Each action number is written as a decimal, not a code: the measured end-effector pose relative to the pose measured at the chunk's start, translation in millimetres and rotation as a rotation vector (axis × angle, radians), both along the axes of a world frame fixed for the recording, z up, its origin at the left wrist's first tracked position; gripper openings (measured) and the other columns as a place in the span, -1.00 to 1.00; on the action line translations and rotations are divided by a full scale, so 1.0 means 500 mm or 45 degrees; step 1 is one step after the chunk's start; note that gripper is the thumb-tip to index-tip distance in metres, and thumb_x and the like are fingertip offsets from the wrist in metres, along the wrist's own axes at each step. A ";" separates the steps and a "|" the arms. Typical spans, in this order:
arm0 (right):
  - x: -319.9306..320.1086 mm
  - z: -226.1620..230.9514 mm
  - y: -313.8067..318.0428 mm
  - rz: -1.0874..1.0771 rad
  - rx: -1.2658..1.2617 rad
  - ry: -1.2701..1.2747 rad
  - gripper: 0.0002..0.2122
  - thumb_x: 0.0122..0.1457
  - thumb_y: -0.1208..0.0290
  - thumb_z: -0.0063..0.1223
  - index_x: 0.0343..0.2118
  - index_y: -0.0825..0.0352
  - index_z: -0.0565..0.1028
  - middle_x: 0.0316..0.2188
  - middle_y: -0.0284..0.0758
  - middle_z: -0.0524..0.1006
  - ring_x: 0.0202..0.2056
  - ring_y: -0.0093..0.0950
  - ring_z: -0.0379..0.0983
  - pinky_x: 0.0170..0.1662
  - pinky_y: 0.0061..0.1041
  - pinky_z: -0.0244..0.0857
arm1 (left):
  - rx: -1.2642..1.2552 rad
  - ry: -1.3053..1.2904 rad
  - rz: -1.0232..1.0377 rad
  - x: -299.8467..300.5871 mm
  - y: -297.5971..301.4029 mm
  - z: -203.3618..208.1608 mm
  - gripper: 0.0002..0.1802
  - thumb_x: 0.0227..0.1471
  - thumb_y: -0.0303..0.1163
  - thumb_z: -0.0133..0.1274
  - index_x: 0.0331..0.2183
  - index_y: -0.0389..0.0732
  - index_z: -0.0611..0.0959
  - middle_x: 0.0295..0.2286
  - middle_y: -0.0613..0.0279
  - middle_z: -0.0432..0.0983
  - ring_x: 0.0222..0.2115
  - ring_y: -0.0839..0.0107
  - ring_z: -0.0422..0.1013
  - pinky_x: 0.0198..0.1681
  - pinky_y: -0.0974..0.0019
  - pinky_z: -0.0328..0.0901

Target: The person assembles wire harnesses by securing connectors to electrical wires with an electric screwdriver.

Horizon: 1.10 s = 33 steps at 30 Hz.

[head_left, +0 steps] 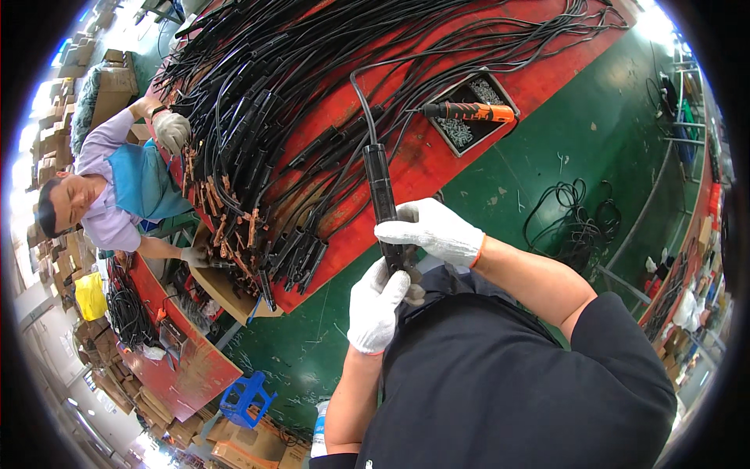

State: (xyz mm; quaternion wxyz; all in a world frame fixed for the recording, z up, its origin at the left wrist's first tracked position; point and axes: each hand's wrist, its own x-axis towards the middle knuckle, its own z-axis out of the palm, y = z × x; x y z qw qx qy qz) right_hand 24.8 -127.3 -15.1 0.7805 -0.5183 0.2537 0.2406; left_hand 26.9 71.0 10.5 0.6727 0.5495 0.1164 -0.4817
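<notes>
A black tubular handle stands at a slant before my body, and a black cable runs from its far end up to the table. My right hand, in a white knit glove, is closed round its lower part, with the thumb lying across it. Just below, my left hand, gloved the same way, is wrapped round the near end, its thumb pointing up. The fingers hide that end, so its shape does not show.
Many similar black handles with cables and copper ends cover the red table. An orange and black power screwdriver lies across a tray of screws. At left a gloved co-worker handles the pile. A blue stool and coiled cable are on the floor.
</notes>
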 end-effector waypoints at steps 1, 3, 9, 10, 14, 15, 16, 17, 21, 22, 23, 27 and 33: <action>0.001 0.001 -0.002 -0.002 -0.001 -0.003 -0.71 0.26 0.15 0.28 -0.22 0.33 0.63 -0.38 -0.42 0.63 -0.36 -0.65 0.52 -0.27 -0.57 0.39 | 0.011 0.003 0.011 -0.001 -0.001 0.001 -0.62 0.32 -0.41 0.05 0.06 -0.45 0.53 -0.26 0.03 0.62 -0.41 0.38 0.55 -0.26 0.26 0.48; 0.002 0.005 -0.004 -0.009 0.053 0.020 -0.72 0.26 0.15 0.28 -0.22 0.31 0.63 -0.39 -0.44 0.62 -0.39 -0.67 0.51 -0.28 -0.59 0.38 | 0.020 0.000 0.020 -0.004 -0.004 0.006 -0.62 0.31 -0.42 0.06 0.07 -0.45 0.52 -0.25 0.02 0.63 -0.41 0.38 0.55 -0.26 0.26 0.48; 0.000 0.017 -0.010 -0.040 0.109 -0.063 -0.73 0.27 0.16 0.26 -0.22 0.30 0.64 -0.37 -0.45 0.63 -0.38 -0.69 0.50 -0.29 -0.61 0.35 | 0.029 -0.067 0.036 -0.008 -0.016 0.021 -0.60 0.29 -0.45 0.08 0.08 -0.47 0.52 -0.25 0.01 0.64 -0.42 0.39 0.55 -0.27 0.27 0.47; -0.001 0.020 -0.011 -0.037 0.114 -0.079 -0.73 0.28 0.15 0.25 -0.22 0.30 0.64 -0.37 -0.45 0.63 -0.38 -0.69 0.50 -0.29 -0.60 0.36 | 0.043 -0.075 0.028 -0.007 -0.018 0.025 -0.62 0.28 -0.45 0.08 0.06 -0.47 0.53 -0.27 0.02 0.63 -0.42 0.39 0.55 -0.27 0.27 0.47; -0.002 0.009 -0.021 -0.051 0.098 -0.098 -0.61 0.28 0.01 0.23 -0.19 0.33 0.64 -0.39 -0.39 0.64 -0.36 -0.63 0.55 -0.23 -0.53 0.44 | 0.027 -0.024 0.086 -0.009 -0.021 0.033 -0.69 0.28 -0.46 0.08 -0.02 -0.47 0.56 -0.31 0.04 0.62 -0.45 0.36 0.56 -0.29 0.24 0.48; -0.001 0.013 -0.026 -0.074 0.189 -0.041 -0.61 0.31 -0.01 0.19 -0.22 0.32 0.63 -0.41 -0.40 0.64 -0.37 -0.63 0.55 -0.24 -0.54 0.44 | 0.029 -0.030 0.086 -0.010 -0.022 0.034 -0.69 0.28 -0.46 0.08 -0.02 -0.47 0.56 -0.31 0.04 0.62 -0.45 0.36 0.56 -0.29 0.24 0.48; 0.000 0.017 -0.031 -0.098 0.279 0.016 -0.60 0.34 -0.03 0.14 -0.24 0.31 0.63 -0.43 -0.41 0.64 -0.39 -0.64 0.55 -0.25 -0.54 0.44 | 0.028 -0.038 0.080 -0.010 -0.025 0.035 -0.70 0.28 -0.45 0.07 -0.03 -0.46 0.57 -0.32 0.04 0.62 -0.46 0.35 0.56 -0.30 0.23 0.48; 0.000 0.018 -0.031 -0.098 0.246 -0.012 -0.59 0.36 -0.05 0.10 -0.29 0.29 0.62 -0.45 -0.43 0.63 -0.42 -0.64 0.54 -0.26 -0.55 0.44 | 0.027 -0.045 0.074 -0.010 -0.028 0.035 -0.71 0.29 -0.45 0.07 -0.05 -0.46 0.57 -0.33 0.04 0.62 -0.46 0.34 0.56 -0.30 0.23 0.48; -0.004 0.012 -0.043 -0.080 0.241 -0.050 -0.60 0.39 0.03 0.07 -0.20 0.35 0.64 -0.37 -0.39 0.66 -0.37 -0.62 0.56 -0.22 -0.55 0.42 | 0.032 -0.071 0.046 -0.010 -0.036 0.036 -0.70 0.29 -0.44 0.07 -0.05 -0.46 0.57 -0.32 0.04 0.62 -0.46 0.34 0.56 -0.29 0.22 0.48; -0.003 0.017 -0.042 -0.059 0.222 -0.072 -0.63 0.38 0.05 0.09 -0.19 0.34 0.64 -0.36 -0.40 0.66 -0.35 -0.63 0.56 -0.22 -0.56 0.42 | 0.022 -0.066 0.066 -0.011 -0.036 0.037 -0.70 0.28 -0.44 0.07 -0.05 -0.46 0.57 -0.34 0.04 0.62 -0.45 0.34 0.56 -0.29 0.23 0.48; 0.001 0.023 -0.044 -0.038 0.203 -0.094 -0.65 0.37 0.08 0.11 -0.19 0.34 0.64 -0.35 -0.40 0.66 -0.33 -0.64 0.56 -0.22 -0.57 0.42 | 0.011 -0.060 0.085 -0.011 -0.038 0.037 -0.70 0.28 -0.43 0.07 -0.05 -0.46 0.57 -0.35 0.04 0.62 -0.45 0.34 0.56 -0.29 0.23 0.48; -0.005 0.048 -0.045 -0.062 0.145 -0.146 -0.77 0.25 0.24 0.28 -0.20 0.31 0.63 -0.37 -0.46 0.63 -0.33 -0.68 0.53 -0.23 -0.59 0.42 | -0.016 -0.088 0.053 -0.011 -0.045 0.033 -0.67 0.28 -0.39 0.08 -0.04 -0.46 0.56 -0.39 0.04 0.62 -0.44 0.34 0.55 -0.28 0.25 0.47; -0.003 0.004 -0.035 0.019 -0.140 -0.138 -0.48 0.13 -0.03 0.34 -0.17 0.45 0.66 -0.34 -0.30 0.67 -0.27 -0.54 0.57 -0.12 -0.49 0.42 | 0.038 -0.144 0.086 -0.013 -0.050 0.016 -0.61 0.27 -0.31 0.11 -0.04 -0.46 0.54 -0.38 0.04 0.60 -0.45 0.36 0.54 -0.30 0.31 0.45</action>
